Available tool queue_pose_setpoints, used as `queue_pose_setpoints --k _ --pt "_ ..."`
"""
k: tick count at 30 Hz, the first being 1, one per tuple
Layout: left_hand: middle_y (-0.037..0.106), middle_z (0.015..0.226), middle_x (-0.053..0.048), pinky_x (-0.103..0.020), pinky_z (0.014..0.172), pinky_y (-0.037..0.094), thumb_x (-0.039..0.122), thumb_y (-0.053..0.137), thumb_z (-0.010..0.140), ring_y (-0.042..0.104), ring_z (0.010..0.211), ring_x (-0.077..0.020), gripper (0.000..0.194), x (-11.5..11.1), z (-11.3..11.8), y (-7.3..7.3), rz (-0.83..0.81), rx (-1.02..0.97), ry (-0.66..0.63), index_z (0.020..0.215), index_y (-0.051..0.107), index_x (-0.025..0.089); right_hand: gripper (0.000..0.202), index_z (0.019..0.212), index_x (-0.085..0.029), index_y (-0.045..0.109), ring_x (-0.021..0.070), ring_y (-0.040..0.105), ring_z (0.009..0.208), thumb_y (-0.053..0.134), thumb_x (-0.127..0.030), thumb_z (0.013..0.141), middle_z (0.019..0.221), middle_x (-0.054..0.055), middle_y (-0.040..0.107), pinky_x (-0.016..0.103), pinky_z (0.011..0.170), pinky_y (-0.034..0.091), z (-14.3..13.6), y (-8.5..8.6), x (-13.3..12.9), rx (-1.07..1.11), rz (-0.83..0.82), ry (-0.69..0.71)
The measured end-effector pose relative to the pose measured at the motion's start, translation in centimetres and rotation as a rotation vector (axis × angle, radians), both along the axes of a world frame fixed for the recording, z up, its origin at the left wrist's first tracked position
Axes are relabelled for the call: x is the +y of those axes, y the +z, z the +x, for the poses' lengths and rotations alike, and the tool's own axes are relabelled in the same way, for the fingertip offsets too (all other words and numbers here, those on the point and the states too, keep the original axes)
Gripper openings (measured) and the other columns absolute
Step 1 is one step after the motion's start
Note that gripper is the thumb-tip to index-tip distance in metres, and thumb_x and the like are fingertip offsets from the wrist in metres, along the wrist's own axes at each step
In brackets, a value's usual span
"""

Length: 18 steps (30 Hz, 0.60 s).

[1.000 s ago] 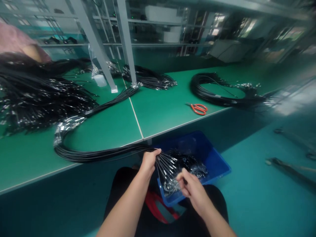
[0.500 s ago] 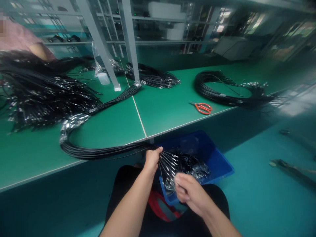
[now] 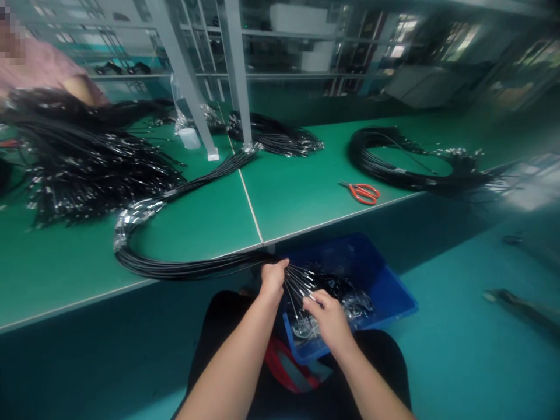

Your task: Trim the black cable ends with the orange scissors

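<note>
My left hand (image 3: 273,279) is wrapped round a long bundle of black cables (image 3: 192,268) near its end, just past the table's front edge. The cable ends fan out to the right of that hand, with bright metal tips. My right hand (image 3: 324,309) has its thumb and fingers pinched at one of these tips, over a blue bin (image 3: 394,291). Black and clear pieces lie in the bin. From my left hand the bundle curves over the green table (image 3: 201,233), bound with shiny wrap at the bend.
Red-handled scissors (image 3: 364,193) lie near the table edge. A coiled cable bundle (image 3: 376,160) is at the right, and a large cable pile (image 3: 100,169) at the left. Grey posts (image 3: 238,76) rise from the table. A person in pink (image 3: 48,67) is behind the pile.
My right hand has moved up and slightly left, from beside the fanned ends to a pinch at the tips. My left hand keeps its hold. The view has shifted slightly.
</note>
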<state>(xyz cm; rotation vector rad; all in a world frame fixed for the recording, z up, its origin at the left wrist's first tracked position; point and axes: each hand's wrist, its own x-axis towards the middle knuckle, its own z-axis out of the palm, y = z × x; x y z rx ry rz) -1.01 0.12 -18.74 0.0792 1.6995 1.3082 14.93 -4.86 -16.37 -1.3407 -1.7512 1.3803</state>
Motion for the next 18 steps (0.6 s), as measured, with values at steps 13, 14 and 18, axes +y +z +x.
queue_pose_setpoints --k 13,14,18 --pt "0.058 0.112 -0.009 -0.040 0.077 0.052 0.028 0.055 0.087 0.060 0.093 -0.0209 0.030 0.7 -0.6 -0.3 0.072 -0.017 0.135 0.113 0.055 0.014 0.039 0.058 -0.022 0.040 0.0132 0.042 0.049 0.042 -0.045 0.090 0.052 -0.006 0.041 0.026 0.050 0.035 0.5 1.0 -1.4 -0.071 -0.060 0.128" --pt "0.058 0.112 -0.009 -0.040 0.077 0.051 0.028 0.055 0.087 0.060 0.094 -0.0209 0.030 1.0 -0.8 -0.4 0.083 -0.003 0.156 0.113 0.055 0.014 0.040 0.058 -0.023 0.038 0.0137 0.043 0.048 0.037 -0.046 0.092 0.052 -0.005 0.041 0.026 0.048 0.035 0.8 1.3 -1.6 -0.056 -0.072 0.140" --pt "0.058 0.113 -0.008 -0.040 0.078 0.051 0.027 0.055 0.087 0.060 0.095 -0.0207 0.029 1.9 -1.5 -0.7 0.117 0.025 0.206 0.113 0.055 0.015 0.037 0.065 -0.023 0.046 0.0196 0.052 0.059 0.030 -0.042 0.093 0.060 0.001 0.052 0.030 0.057 0.041 3.0 2.4 -1.8 -0.084 -0.039 0.104"
